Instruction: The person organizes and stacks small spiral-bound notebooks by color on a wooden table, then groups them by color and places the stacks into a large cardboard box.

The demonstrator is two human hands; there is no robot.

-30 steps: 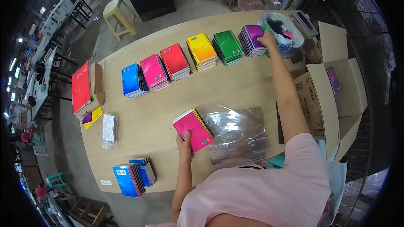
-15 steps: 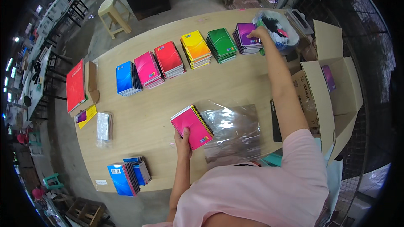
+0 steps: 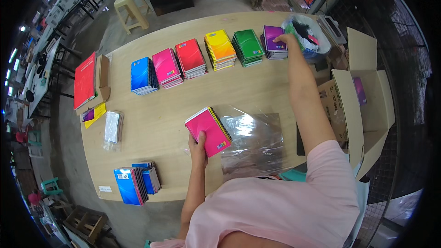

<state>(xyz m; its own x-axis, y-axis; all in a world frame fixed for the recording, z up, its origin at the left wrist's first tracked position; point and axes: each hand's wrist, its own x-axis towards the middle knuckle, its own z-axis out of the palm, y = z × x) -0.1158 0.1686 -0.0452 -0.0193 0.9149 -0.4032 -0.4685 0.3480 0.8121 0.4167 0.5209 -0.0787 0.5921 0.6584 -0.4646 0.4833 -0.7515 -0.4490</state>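
Note:
My left hand (image 3: 198, 149) grips a small bundle of spiral notebooks with a pink notebook (image 3: 208, 133) on top; yellow and dark coils show along its right edge. Reaching to the far right, my right hand (image 3: 285, 40) pinches the right edge of a purple notebook (image 3: 273, 33) at the top of its stack, thumb over the cover and the other fingers mostly hidden. A row of notebook stacks runs leftward from there: green (image 3: 248, 45), yellow (image 3: 220, 47), red (image 3: 190, 56), pink (image 3: 166, 65) and blue (image 3: 142, 72). Clear plastic bags (image 3: 252, 140) lie flat beside the held bundle.
An open cardboard box (image 3: 347, 110) stands at the right, beyond a plastic-lined tub (image 3: 317, 30). Bundled blue notebooks (image 3: 130, 186) lie near left, below a wrapped white pack (image 3: 113, 127). A red book (image 3: 85, 82) leans by a carton at the left edge.
The view has shifted slightly. My right hand stays at the purple stack, its grip on the top notebook's edge a little changed. My left hand still holds the bundle.

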